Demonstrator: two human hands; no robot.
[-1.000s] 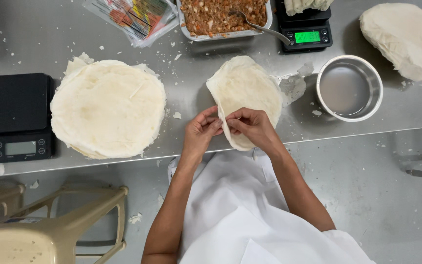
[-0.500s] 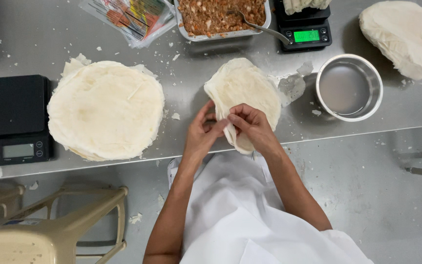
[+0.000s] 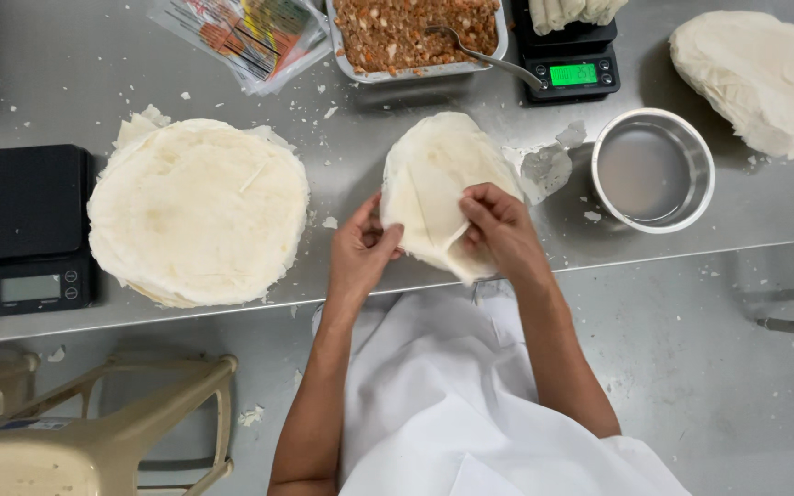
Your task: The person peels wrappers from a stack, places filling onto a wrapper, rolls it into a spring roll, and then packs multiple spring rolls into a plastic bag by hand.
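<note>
Head view: left hand (image 3: 360,253) and right hand (image 3: 500,225) pinched thin, floppy, pale round pastry wrapper (image 3: 443,174) between fingertips; likely tears easily, so grip the edge.

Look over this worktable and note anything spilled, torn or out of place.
Small white pastry flakes lie scattered over the steel table, and a torn translucent wrapper scrap sits beside the round metal bowl. The big stack of round pale wrappers has ragged, uneven edges. Both hands hold one wrapper sheet.

Steel table (image 3: 66,83) with wrapper stack (image 3: 197,209), 2 scales (image 3: 25,230), bowl (image 3: 652,170)
</note>
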